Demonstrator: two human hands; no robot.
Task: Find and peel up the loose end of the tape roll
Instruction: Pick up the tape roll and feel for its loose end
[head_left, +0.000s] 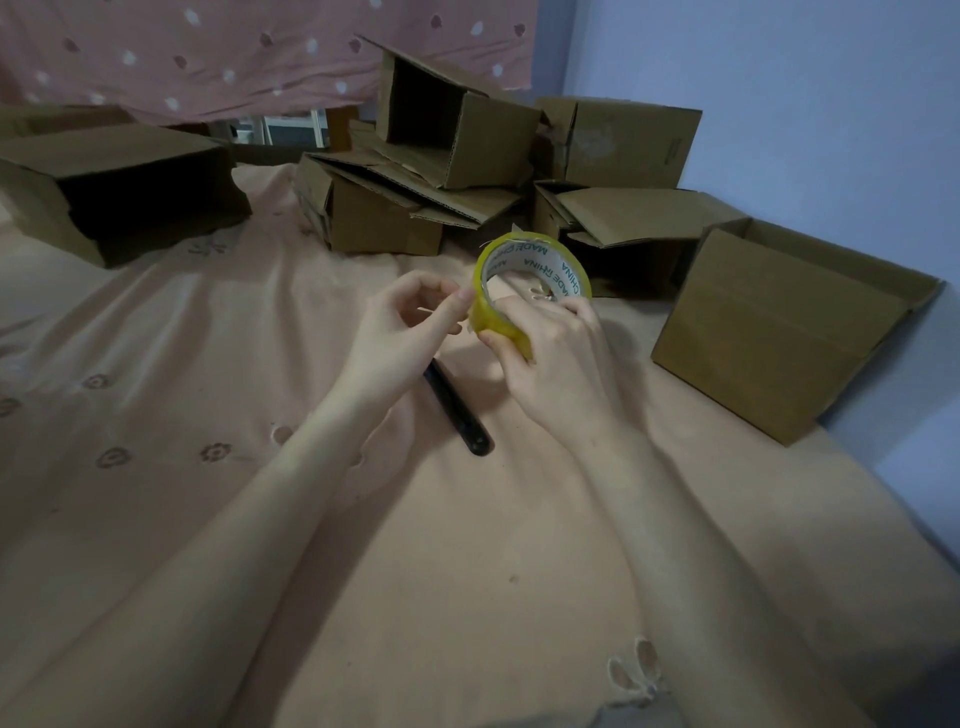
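So far we have the translucent yellow tape roll (519, 291) gripped in our right hand (556, 358), while our left hand (402, 332), fingertips pinched against its near edge, probes for the loose end, apparently not yet lifted.

I am looking down on a bed (156, 332) spread with a peach sheet (415, 571) stitched with small flowers. Along its far edge lie open cardboard boxes (431, 171), some tipped on their sides, with flattened pieces among them. One more box (779, 327) stands open at the right edge, against a pale blue wall (805, 78). Past the far left corner hangs a pink cloth (234, 47) with pale and dark spots. The light is dim and even.
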